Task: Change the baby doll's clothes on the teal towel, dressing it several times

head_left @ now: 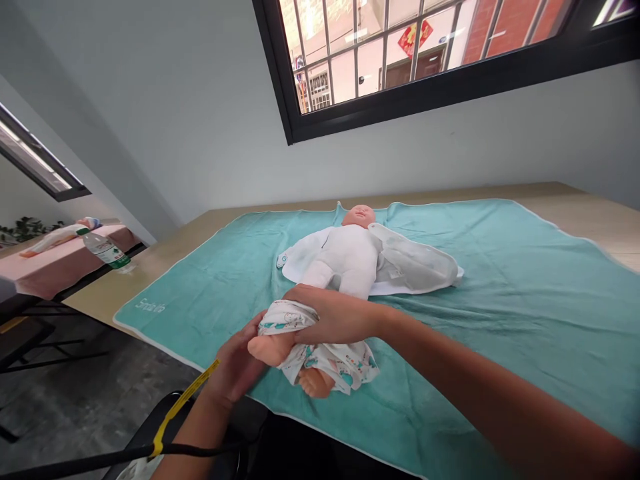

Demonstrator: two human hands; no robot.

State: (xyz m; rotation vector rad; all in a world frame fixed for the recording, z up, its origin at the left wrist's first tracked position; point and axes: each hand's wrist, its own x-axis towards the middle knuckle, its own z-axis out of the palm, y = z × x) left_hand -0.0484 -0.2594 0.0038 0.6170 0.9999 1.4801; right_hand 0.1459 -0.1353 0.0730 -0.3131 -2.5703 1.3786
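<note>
A baby doll (347, 257) lies on its back on a teal towel (500, 293), with an open white garment (425, 267) spread under its body. Patterned white pants (330, 363) are bunched around its legs. My left hand (235, 367) cups the doll's foot (267, 348) from below, fingers curled around it. My right hand (333, 313) lies over the same leg, fingers closed on the bunched pants at the knee. The other foot (315, 383) pokes out of the second pant leg near the towel's front edge.
The towel covers a wooden table (590, 213) against a grey wall, below a barred window (400, 47). A plastic water bottle (105, 250) stands at the table's left end. A pink-covered table (55, 267) stands further left. A yellow-tagged black cable (170, 417) crosses my left wrist.
</note>
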